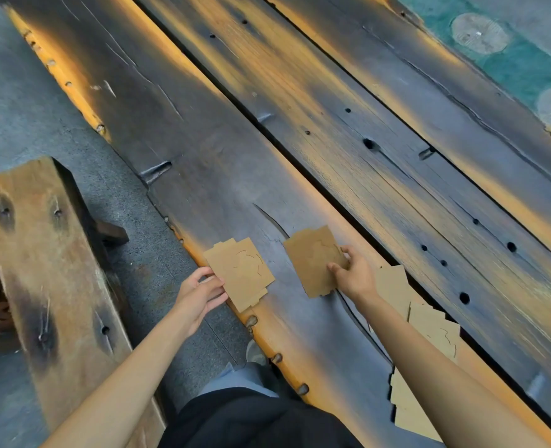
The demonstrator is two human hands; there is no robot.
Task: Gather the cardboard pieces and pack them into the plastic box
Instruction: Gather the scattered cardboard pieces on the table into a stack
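Two brown cardboard pieces lie on the dark wooden table (pixel 222 176). The left cardboard piece (pixel 240 273) rests near the table's left edge, and my left hand (pixel 200 295) pinches its lower left corner. The second cardboard piece (pixel 313 261) lies to its right, with my right hand (pixel 353 273) gripping its right side, thumb on top. More cardboard pieces (pixel 432 328) lie under and beyond my right forearm, and another stack (pixel 410 412) sits near the bottom edge. No plastic box is in view.
The table is made of long charred planks with a dark gap (pixel 300 150) between them. A wooden bench (pixel 51 286) stands to the left over a grey floor (pixel 22 118). My legs and a shoe (pixel 254 352) show below.
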